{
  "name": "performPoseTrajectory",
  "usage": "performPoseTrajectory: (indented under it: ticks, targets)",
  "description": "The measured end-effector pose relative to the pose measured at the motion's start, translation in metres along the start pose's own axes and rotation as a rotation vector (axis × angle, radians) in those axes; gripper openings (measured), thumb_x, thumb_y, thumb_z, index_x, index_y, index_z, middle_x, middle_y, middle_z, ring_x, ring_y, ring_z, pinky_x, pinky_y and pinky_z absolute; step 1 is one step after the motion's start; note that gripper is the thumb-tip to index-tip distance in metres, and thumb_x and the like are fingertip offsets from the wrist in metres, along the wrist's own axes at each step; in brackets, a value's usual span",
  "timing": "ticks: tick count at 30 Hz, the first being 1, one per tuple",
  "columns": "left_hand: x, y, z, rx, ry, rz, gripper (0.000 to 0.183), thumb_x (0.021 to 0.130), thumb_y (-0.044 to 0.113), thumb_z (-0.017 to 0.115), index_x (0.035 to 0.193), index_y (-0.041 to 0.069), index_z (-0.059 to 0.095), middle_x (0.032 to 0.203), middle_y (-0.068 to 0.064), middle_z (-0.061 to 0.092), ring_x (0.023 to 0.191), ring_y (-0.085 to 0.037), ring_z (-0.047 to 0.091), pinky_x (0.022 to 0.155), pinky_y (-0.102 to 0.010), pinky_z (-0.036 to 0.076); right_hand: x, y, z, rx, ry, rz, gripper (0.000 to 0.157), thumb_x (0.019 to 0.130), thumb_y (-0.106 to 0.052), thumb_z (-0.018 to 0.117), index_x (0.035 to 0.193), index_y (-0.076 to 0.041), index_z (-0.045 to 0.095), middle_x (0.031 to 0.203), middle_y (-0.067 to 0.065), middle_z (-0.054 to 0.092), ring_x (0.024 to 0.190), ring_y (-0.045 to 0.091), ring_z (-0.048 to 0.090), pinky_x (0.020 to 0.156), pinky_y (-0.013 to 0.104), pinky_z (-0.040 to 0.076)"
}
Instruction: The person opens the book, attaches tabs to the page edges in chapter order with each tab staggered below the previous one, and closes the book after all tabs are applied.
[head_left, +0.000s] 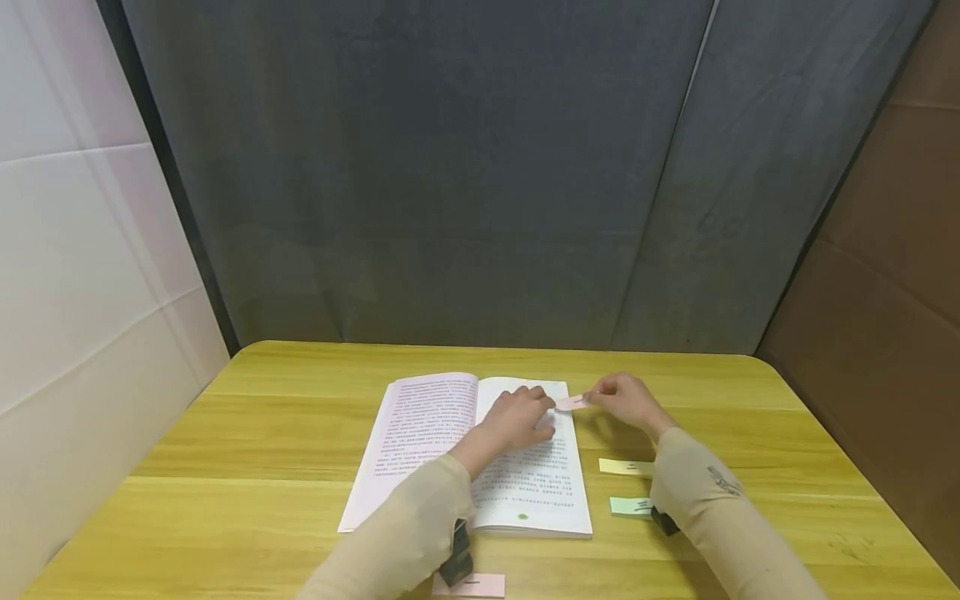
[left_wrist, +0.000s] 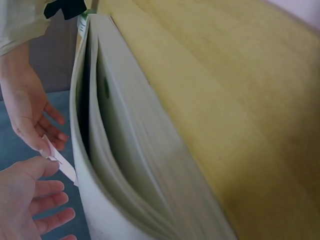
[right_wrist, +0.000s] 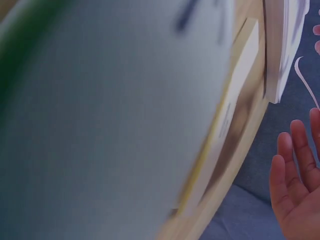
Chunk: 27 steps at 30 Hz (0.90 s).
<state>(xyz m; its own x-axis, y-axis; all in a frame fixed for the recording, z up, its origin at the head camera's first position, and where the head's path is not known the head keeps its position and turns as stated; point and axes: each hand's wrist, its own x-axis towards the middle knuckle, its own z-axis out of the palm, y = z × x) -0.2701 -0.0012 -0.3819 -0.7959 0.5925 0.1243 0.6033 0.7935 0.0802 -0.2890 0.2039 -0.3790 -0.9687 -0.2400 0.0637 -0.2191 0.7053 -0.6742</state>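
An open book point(head_left: 427, 425) lies on the table with printed text on both pages. My left hand point(head_left: 517, 417) rests on the upper part of its right page. In the left wrist view, the left hand point(left_wrist: 22, 200) has its fingers spread, with the thumb close to a pink sticky note point(left_wrist: 64, 166). Beyond the page's right edge, my right hand point(head_left: 626, 400) pinches one end of this pink sticky note point(head_left: 572, 402), whose other end reaches the page by the left fingertips. The note point(right_wrist: 304, 80) curves in the right wrist view, beside the right hand point(right_wrist: 302, 195).
Right of the book lie a yellow sticky note pad point(head_left: 625, 467) and a green one point(head_left: 630, 506), partly covered by the right sleeve. A pink pad point(head_left: 480, 586) sits at the front, under the left wrist's dark camera point(head_left: 457, 557). A grey partition point(head_left: 450, 183) stands behind the table.
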Motion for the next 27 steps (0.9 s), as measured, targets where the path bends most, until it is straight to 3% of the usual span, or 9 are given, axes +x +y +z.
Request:
performPoseTrajectory:
  ticks: [11,20,27]
  targets:
    - [0.004,0.004,0.008,0.049,-0.028,0.0,0.042,0.081,0.036,0.058,0.117,0.014,0.056,0.114,0.002,0.053,0.097,-0.016,0.05,0.077,-0.033,0.041,0.002,0.004,0.003,0.011,-0.022,-0.001,0.023,0.084,-0.022,0.058,0.075,-0.001,0.062,0.082,0.001,0.059,0.073,0.018,0.046,0.066,0.032,0.037]
    - [0.01,0.01,0.016,0.092,-0.106,-0.013,0.045,0.086,0.036,0.051,0.126,0.016,0.049,0.127,0.003,0.046,0.115,-0.019,0.04,0.091,-0.039,0.033,0.004,0.008,0.008,0.015,-0.015,0.009,0.021,0.084,-0.02,0.058,0.074,-0.002,0.063,0.082,0.003,0.061,0.069,0.016,0.047,0.062,0.03,0.038]
    - [0.011,0.011,0.022,0.101,-0.143,-0.04,0.043,0.087,0.036,0.049,0.126,0.017,0.048,0.129,0.003,0.043,0.118,-0.018,0.037,0.094,-0.04,0.03,0.003,0.011,0.009,-0.017,-0.015,0.035,0.023,0.083,-0.021,0.059,0.071,-0.002,0.062,0.078,0.002,0.059,0.068,0.016,0.046,0.06,0.03,0.038]
